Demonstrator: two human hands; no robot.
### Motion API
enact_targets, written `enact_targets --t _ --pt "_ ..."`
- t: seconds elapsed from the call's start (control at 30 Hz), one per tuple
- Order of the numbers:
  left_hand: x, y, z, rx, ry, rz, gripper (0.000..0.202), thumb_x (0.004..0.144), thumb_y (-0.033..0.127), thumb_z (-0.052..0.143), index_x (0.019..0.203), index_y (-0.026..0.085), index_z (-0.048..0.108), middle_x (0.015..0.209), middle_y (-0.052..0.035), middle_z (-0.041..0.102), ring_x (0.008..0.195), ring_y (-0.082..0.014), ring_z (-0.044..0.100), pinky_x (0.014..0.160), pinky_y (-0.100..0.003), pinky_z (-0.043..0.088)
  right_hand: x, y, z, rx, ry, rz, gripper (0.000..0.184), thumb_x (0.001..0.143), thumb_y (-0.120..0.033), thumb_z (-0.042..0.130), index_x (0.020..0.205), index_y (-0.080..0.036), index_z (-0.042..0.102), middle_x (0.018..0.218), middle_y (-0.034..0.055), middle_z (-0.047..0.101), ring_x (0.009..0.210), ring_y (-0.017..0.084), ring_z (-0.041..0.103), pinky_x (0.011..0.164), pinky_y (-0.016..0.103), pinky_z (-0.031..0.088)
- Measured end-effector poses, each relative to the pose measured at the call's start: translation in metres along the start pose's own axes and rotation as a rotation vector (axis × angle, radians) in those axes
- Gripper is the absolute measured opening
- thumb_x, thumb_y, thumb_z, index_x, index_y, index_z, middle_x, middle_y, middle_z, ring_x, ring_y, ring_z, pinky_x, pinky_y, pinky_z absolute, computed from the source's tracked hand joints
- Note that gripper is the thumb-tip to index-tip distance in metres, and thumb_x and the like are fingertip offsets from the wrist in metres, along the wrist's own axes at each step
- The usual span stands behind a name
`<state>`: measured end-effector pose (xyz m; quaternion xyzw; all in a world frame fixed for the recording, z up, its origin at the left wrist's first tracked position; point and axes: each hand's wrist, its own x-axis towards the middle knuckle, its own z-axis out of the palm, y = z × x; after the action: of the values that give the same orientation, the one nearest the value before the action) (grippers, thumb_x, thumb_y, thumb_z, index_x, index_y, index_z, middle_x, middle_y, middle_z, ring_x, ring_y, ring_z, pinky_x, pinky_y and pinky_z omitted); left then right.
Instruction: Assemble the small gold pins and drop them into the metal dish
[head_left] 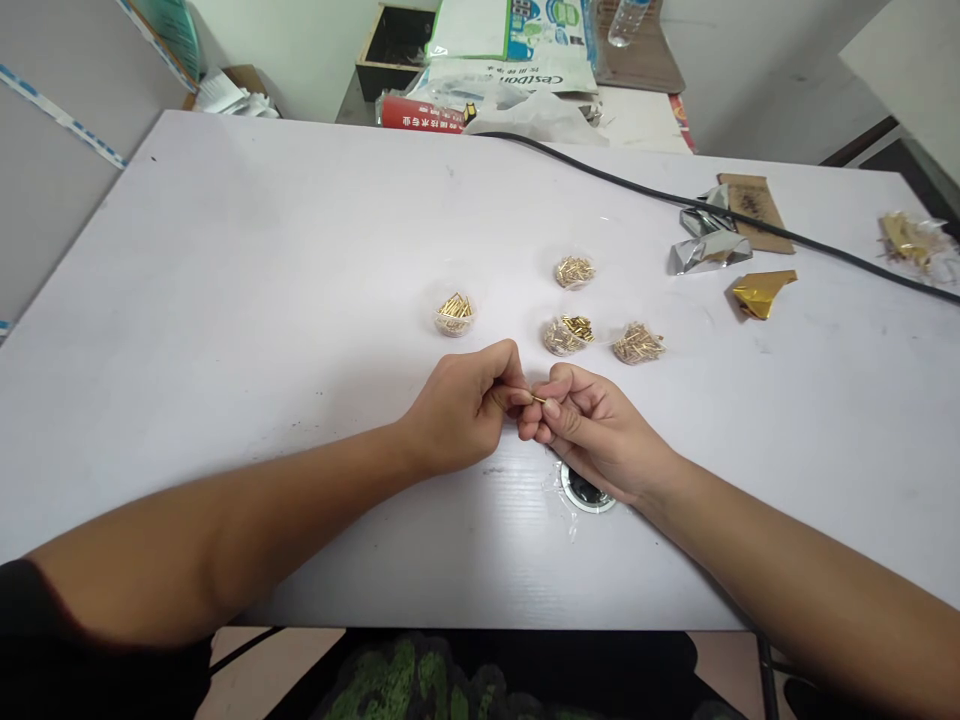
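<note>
My left hand [469, 408] and my right hand [600, 420] meet above the table, fingertips pinched on a thin gold-coloured metal pin [538, 399]. Each hand grips one end; the covered ends are hidden by the fingers. Just beyond my hands stand small clear cups of little metal pins: a left cup [454, 314] of gold pins, a back cup [575, 271], a middle cup [568, 335] with paler and darker gold pieces, and a right cup [638, 343] of paler pins. Below my right hand lies a round black disc with a silver rim [589, 490], partly covered by the hand.
A black cable [645, 187] crosses the table's far right. Near it lie crumpled silver foil [711, 252], gold foil [763, 294], a brown cardboard piece [756, 212] and a clear bag [919, 245]. Behind the table [225, 250] are a black box [394, 48] and packaging.
</note>
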<state>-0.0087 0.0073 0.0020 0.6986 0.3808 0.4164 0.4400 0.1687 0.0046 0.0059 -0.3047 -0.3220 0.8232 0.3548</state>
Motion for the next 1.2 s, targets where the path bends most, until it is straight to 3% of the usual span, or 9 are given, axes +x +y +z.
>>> enact_targets --t 0.33,0.7,1.2 --pt "-0.0004 0.0002 0.0014 -0.064 -0.003 0.008 0.017 0.085 0.007 0.050 0.073 0.018 0.043 0.060 0.0040 0.065 0.054 -0.0083 0.061 0.052 -0.018 0.047 -0.0012 0.0027 -0.0004 0.029 -0.053 -0.028 0.009 0.082 -0.021 0.076 0.082 -0.020 0.067 0.077 -0.0020 0.075 0.073 0.005 0.072 0.069 0.010 0.055" --pt "-0.0026 -0.0015 0.0022 0.075 0.053 0.084 0.023 0.070 -0.006 0.045 0.073 0.016 0.046 0.061 0.0057 0.061 0.055 -0.0057 0.059 0.052 -0.013 0.046 -0.0011 0.0065 -0.0013 0.000 -0.046 -0.062 0.010 0.083 -0.022 0.076 0.082 -0.020 0.066 0.075 -0.0021 0.074 0.071 0.004 0.070 0.073 0.013 0.055" --pt "-0.0048 -0.0060 0.0046 0.170 0.102 0.229 0.024 0.069 -0.008 0.043 0.072 0.016 0.044 0.063 0.0046 0.054 0.057 -0.0053 0.052 0.053 -0.015 0.044 -0.0001 0.0096 0.0011 -0.076 -0.001 -0.120 0.018 0.081 -0.022 0.077 0.076 -0.019 0.060 0.074 -0.0020 0.071 0.068 0.007 0.068 0.070 0.020 0.057"
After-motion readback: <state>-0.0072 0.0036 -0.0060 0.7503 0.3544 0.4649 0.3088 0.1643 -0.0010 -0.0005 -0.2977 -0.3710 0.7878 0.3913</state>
